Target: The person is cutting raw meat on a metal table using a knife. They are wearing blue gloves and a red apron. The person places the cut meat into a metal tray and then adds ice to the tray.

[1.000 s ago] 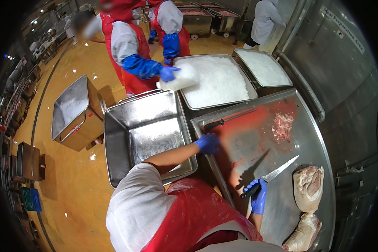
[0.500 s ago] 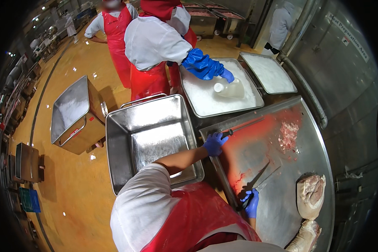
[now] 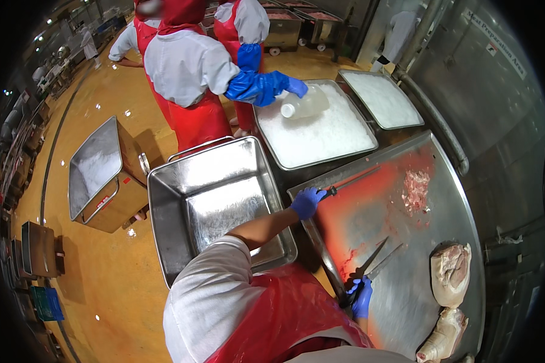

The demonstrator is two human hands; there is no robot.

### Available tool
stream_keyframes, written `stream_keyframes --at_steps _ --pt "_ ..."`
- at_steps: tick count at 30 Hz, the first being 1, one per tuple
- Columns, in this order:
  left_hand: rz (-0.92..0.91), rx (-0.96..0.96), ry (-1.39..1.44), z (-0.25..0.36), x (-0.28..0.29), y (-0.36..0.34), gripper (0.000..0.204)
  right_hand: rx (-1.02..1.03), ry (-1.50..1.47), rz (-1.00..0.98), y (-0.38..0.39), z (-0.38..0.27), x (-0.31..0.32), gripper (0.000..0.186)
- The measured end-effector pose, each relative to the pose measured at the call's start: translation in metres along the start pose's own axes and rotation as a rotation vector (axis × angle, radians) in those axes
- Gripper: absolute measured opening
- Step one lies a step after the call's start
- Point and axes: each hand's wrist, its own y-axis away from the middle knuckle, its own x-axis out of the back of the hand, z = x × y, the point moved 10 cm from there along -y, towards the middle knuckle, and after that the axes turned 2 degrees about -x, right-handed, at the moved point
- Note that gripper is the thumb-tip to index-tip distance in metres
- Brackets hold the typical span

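Note:
My left hand, in a blue glove, is closed around the black handle of a sharpening steel. Its long thin rod points away to the right over the reddened metal table. Nearer my body, my right hand, gloved alike, grips a knife with its blade slanting up and right. A dark, blade-shaped streak lies beside it; whether it is a shadow I cannot tell. Right of the knife lie a skin-on meat piece and a hock-like piece. Meat scraps sit farther back.
A deep steel bin stands left of the table. Beyond are two tubs of white, ice-like grains. A co-worker's blue-gloved hand holds a clear plastic jug over one. Another cart stands left.
The co-worker at the tub has shifted left, lifting the jug slightly left and up. Another co-worker behind has come into fuller view. My hands keep their grips, nearly in place.

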Motion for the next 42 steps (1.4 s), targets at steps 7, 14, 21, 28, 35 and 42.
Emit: stream_keyframes --at_steps 7,14,21,28,35,42 --pt "0.211 -0.029 0.420 0.025 0.053 -0.004 0.041 0.014 -0.019 -0.059 -0.002 -0.008 -0.013 0.034" --pt "0.647 0.048 1.029 0.084 0.154 -0.058 0.014 -0.017 -0.147 -0.066 -0.001 -0.001 -0.022 0.035" --pt "0.548 0.280 1.423 0.101 0.138 -0.085 0.018 0.266 0.081 -0.106 0.017 -0.056 -0.037 0.030" --pt "0.349 -0.453 1.027 0.233 0.231 -0.039 0.024 -0.049 0.233 -0.151 -0.002 -0.025 -0.016 0.035" --pt "0.239 -0.714 0.802 0.276 0.264 0.011 0.027 0.150 0.398 -0.407 0.032 -0.097 -0.123 0.060" --pt "0.276 -0.900 0.775 0.303 0.268 0.040 0.022 1.164 0.794 -0.515 0.104 -0.202 -0.212 0.030"
